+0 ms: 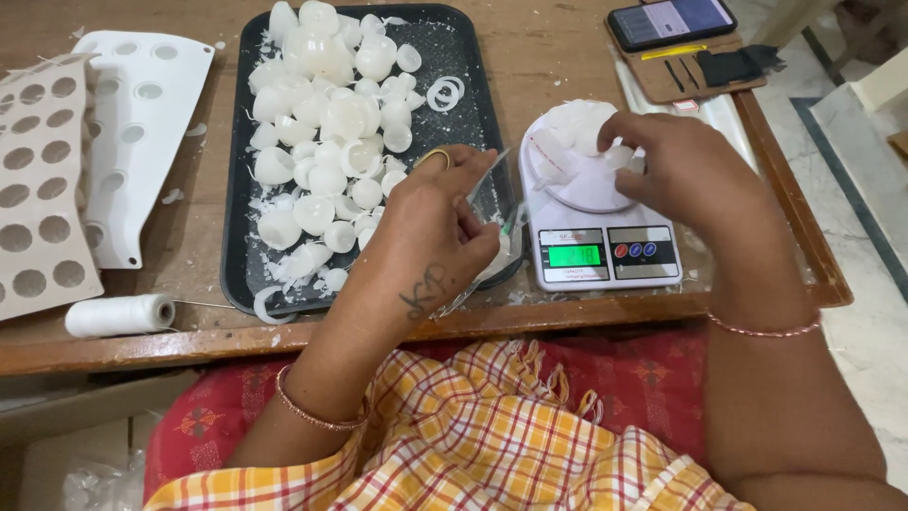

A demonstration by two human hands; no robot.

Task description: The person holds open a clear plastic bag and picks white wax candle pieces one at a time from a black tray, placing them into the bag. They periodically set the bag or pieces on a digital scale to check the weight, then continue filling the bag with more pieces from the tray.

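Note:
My left hand (437, 220) is closed on a small clear plastic bag (494, 210), held between the black tray (463, 66) and the white digital kitchen scale (596, 251). My right hand (676, 170) reaches over the scale's round pan (579, 185) and pinches small white camphor-like pieces (619, 156) from the pile lying on it. The scale's green display (575, 255) is lit. The tray holds several white cup-shaped and ring-shaped pieces (326, 123).
A white mould sheet with round holes (142, 104) and a tan perforated sheet (38, 189) lie at the left. A spool of white thread (118, 315) rests near the table's front edge. A phone (672, 21) on a brown case sits at the back right.

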